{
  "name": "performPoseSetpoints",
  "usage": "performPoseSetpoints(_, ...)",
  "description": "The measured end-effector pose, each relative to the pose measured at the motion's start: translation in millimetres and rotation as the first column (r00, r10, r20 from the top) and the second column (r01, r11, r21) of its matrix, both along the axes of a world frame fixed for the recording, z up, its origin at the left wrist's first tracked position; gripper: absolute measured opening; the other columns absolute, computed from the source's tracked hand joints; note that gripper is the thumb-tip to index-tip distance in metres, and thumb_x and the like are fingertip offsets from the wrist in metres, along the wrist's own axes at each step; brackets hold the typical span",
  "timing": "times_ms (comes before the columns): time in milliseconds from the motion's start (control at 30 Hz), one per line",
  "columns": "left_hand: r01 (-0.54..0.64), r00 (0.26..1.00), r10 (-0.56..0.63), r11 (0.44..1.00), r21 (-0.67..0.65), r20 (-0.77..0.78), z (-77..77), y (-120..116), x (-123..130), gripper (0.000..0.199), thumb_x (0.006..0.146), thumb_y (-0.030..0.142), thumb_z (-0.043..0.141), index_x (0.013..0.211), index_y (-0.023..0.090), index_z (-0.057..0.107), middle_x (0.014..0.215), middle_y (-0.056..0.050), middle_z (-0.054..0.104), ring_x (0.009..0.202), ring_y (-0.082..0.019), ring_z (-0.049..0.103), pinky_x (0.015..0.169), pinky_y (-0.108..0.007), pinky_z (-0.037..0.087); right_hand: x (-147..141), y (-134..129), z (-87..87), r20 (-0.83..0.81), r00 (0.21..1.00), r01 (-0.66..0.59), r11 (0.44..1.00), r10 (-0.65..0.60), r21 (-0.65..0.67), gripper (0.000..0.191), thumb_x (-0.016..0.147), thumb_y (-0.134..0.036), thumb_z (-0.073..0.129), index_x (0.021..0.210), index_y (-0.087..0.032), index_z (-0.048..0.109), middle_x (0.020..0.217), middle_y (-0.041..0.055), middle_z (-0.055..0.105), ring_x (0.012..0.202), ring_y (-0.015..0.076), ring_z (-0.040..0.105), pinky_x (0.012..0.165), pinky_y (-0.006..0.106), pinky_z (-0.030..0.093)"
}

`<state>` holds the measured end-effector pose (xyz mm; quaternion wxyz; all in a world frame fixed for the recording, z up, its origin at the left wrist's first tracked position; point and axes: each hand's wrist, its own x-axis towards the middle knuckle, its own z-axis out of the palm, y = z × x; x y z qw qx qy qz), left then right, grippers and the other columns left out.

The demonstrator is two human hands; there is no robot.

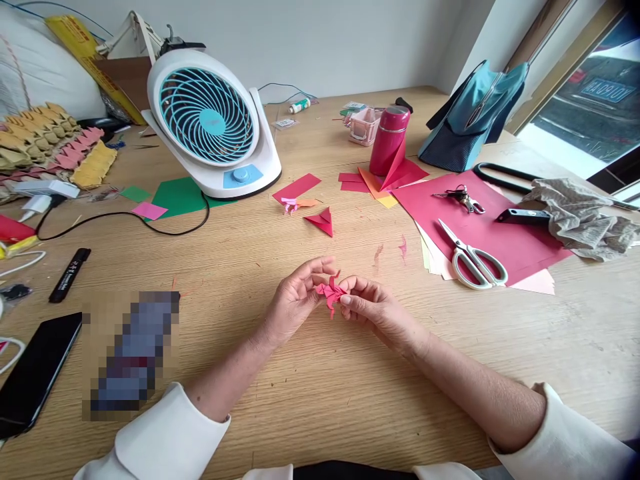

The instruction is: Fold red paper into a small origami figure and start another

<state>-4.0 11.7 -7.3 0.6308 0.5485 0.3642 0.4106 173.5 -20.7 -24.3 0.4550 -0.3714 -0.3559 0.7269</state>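
Note:
A small red folded paper figure (pixel 331 293) with thin curled limbs is held between my two hands, above the middle of the wooden table. My left hand (pixel 299 293) pinches its left end between thumb and fingers. At the right end, my right hand (pixel 373 303) grips it with thumb and forefinger. Beyond the hands lie a red folded paper triangle (pixel 323 222) and a pink and orange paper figure (pixel 296 204). A red paper strip (pixel 297 188) rests just behind them.
White-handled scissors (pixel 473 260) and keys (pixel 461 196) lie on red paper sheets (pixel 530 250) at right. A fan (pixel 213 127) stands back left, a red thermos (pixel 389 140) and blue bag (pixel 475 120) back right. Phones (pixel 37 373) and a black marker (pixel 69 275) are at left.

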Motion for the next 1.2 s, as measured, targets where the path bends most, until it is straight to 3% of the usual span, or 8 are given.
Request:
performPoseSetpoints(67, -0.022, 1.000, 0.022, 0.998, -0.050, -0.017, -0.7, -1, 0, 0.045, 0.085, 0.040, 0.073, 0.123, 0.019, 0.064, 0.109, -0.009, 0.069, 0.093, -0.017, 0.065, 0.077, -0.026, 0.053, -1, 1, -0.6, 0.059, 0.994, 0.087, 0.996, -0.089, 0.034, 0.034, 0.070, -0.044, 0.085, 0.082, -0.019, 0.064, 0.067, -0.0041, 0.058, 0.058, 0.0085, 0.047, 0.058, 0.023, 0.040)
performPoseSetpoints(167, -0.006, 1.000, 0.004, 0.997, -0.083, -0.021, -0.5, -3, 0, 0.038, 0.091, 0.048, 0.063, 0.110, 0.016, 0.070, 0.105, -0.010, 0.071, 0.089, -0.017, 0.065, 0.075, -0.027, 0.052, -1, 4, -2.7, 0.150, 0.966, 0.199, 0.975, -0.212, 0.096, 0.037, 0.068, -0.047, 0.085, 0.079, -0.019, 0.063, 0.068, -0.0030, 0.059, 0.059, 0.0091, 0.048, 0.059, 0.024, 0.040)
performPoseSetpoints(233, 0.003, 1.000, -0.005, 0.998, -0.070, -0.022, -0.4, -5, 1, 0.037, 0.089, 0.048, 0.066, 0.106, 0.016, 0.071, 0.104, -0.010, 0.071, 0.088, -0.017, 0.064, 0.076, -0.028, 0.052, -1, 5, -5.0, 0.186, 0.950, 0.230, 0.965, -0.251, 0.128, 0.037, 0.068, -0.047, 0.085, 0.078, -0.019, 0.063, 0.071, -0.0022, 0.060, 0.061, 0.0095, 0.050, 0.060, 0.025, 0.042)
performPoseSetpoints(467, -0.103, 0.983, 0.096, 0.994, -0.034, -0.159, -2.6, -5, 3, 0.025, 0.079, 0.037, 0.077, 0.079, 0.014, 0.068, 0.073, -0.001, 0.064, 0.065, -0.010, 0.054, 0.060, -0.022, 0.043, -4, 0, -9.5, 0.271, 0.941, 0.154, 0.969, -0.204, 0.195, 0.038, 0.071, -0.049, 0.082, 0.078, -0.019, 0.061, 0.073, -0.0014, 0.060, 0.064, 0.0107, 0.052, 0.060, 0.025, 0.042)
performPoseSetpoints(667, -0.093, 0.981, 0.087, 0.995, -0.021, -0.176, 0.5, 0, -1, 0.025, 0.081, 0.038, 0.074, 0.081, 0.014, 0.067, 0.079, -0.002, 0.065, 0.071, -0.011, 0.058, 0.067, -0.023, 0.047, 1, -1, 1.1, 0.363, 0.924, 0.033, 0.969, -0.123, 0.243, 0.034, 0.085, -0.052, 0.068, 0.087, -0.019, 0.066, 0.078, 0.0008, 0.064, 0.068, 0.0120, 0.054, 0.063, 0.026, 0.043)
performPoseSetpoints(867, -0.092, 0.981, 0.082, 0.995, -0.049, -0.178, -0.3, 2, -1, 0.028, 0.076, 0.040, 0.078, 0.079, 0.014, 0.066, 0.079, -0.002, 0.066, 0.066, -0.011, 0.058, 0.064, -0.024, 0.049, -1, 1, -8.4, 0.277, 0.950, 0.069, 0.963, -0.143, 0.260, 0.034, 0.082, -0.052, 0.072, 0.089, -0.020, 0.062, 0.083, 0.0025, 0.067, 0.076, 0.0149, 0.061, 0.071, 0.030, 0.048)
performPoseSetpoints(1067, -0.059, 0.994, 0.043, 0.985, -0.164, -0.101, -2.7, 1, 0, 0.030, 0.071, 0.035, 0.083, 0.085, 0.013, 0.068, 0.083, -0.003, 0.068, 0.075, -0.012, 0.061, 0.066, -0.023, 0.048, -2, 1, -12.6, 0.284, 0.931, 0.141, 0.945, -0.228, 0.296, 0.030, 0.082, -0.048, 0.073, 0.089, -0.020, 0.063, 0.079, 0.0008, 0.063, 0.070, 0.0124, 0.057, 0.064, 0.027, 0.046)
performPoseSetpoints(1200, -0.065, 0.995, 0.048, 0.976, -0.208, -0.084, -3.2, 0, 0, 0.028, 0.071, 0.033, 0.084, 0.085, 0.014, 0.069, 0.084, -0.003, 0.069, 0.076, -0.012, 0.062, 0.067, -0.023, 0.048, -3, 0, -12.0, 0.276, 0.936, 0.131, 0.945, -0.217, 0.300, 0.029, 0.084, -0.046, 0.073, 0.088, -0.021, 0.061, 0.078, 0.0005, 0.062, 0.069, 0.0123, 0.055, 0.062, 0.026, 0.045)
